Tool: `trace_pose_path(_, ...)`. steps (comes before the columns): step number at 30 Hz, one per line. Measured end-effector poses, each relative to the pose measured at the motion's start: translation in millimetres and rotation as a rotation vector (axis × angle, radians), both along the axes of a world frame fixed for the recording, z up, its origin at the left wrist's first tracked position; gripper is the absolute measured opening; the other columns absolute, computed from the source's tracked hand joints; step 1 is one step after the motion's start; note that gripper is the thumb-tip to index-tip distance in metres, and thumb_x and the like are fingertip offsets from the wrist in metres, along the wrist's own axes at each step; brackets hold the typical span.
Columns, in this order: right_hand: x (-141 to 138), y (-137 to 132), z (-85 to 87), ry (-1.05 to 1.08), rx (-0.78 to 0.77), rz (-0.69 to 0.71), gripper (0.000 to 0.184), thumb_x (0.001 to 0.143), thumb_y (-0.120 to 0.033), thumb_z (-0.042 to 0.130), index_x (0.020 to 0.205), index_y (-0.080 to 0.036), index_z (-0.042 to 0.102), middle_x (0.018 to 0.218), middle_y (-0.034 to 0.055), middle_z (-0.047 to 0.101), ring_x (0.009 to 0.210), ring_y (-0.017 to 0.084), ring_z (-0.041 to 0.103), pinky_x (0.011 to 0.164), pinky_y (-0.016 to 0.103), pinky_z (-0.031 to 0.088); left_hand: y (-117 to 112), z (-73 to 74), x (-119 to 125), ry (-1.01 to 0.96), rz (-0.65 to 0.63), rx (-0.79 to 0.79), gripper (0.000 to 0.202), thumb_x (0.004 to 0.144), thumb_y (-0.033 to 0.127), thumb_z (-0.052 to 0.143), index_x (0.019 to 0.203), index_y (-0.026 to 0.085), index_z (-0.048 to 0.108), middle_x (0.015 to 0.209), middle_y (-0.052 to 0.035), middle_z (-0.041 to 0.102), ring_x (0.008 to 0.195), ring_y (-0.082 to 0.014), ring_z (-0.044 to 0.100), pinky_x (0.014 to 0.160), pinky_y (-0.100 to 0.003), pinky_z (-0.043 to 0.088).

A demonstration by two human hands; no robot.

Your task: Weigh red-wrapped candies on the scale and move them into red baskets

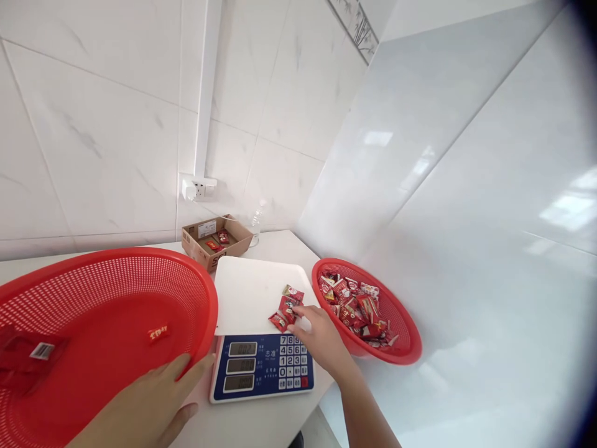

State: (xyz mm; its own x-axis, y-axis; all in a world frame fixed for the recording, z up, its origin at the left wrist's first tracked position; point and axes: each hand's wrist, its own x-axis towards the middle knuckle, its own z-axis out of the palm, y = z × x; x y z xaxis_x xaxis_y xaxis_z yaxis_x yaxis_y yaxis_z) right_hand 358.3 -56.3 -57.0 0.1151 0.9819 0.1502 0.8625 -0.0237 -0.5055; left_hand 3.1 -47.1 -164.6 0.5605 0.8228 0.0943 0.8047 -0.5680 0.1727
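A digital scale (261, 367) with a white weighing pan (247, 292) stands on the counter between two red baskets. A few red wrapped candies (285, 306) lie on the pan's right side. My right hand (319, 336) rests at the pan's edge, its fingertips touching those candies, fingers drawn together. My left hand (149, 401) lies flat and open on the near rim of the large red basket (93, 286), which holds one loose candy (158, 333) and a red packet (28, 358) at its left.
A smaller red basket (405, 348) full of wrapped candies sits to the right of the scale. Behind the pan stand a small cardboard box (217, 239) with candies and a clear bottle (255, 223). Tiled walls enclose the counter corner; a socket (199, 188) is mounted above.
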Motion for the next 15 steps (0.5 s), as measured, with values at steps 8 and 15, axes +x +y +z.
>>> trace_pose_path(8, -31, 15, -3.7, -0.008, -0.023, 0.041, 0.037, 0.082, -0.030, 0.059, 0.119, -0.024, 0.062, 0.120, 0.0070, 0.065, 0.114, 0.025, 0.055, 0.099, 0.041, 0.039, 1, -1.6, 0, 0.005, 0.043, 0.018, 0.053, 0.085, 0.037, 0.051, 0.137, 0.040, 0.044, 0.140, -0.0007, 0.053, 0.130, -0.0386, 0.043, 0.106, -0.054, 0.039)
trace_pose_path(15, -39, 31, -13.2, 0.046, 0.014, 0.005, 0.035, 0.074, -0.013, 0.054, 0.108, -0.023, 0.062, 0.108, 0.0056, 0.066, 0.098, 0.022, 0.061, 0.087, 0.035, 0.047, -22, 32.2, 15, -0.067, 0.020, 0.065, 0.052, 0.088, 0.023, 0.044, 0.138, 0.037, 0.046, 0.142, -0.0003, 0.051, 0.128, -0.0289, 0.048, 0.108, -0.045, 0.038)
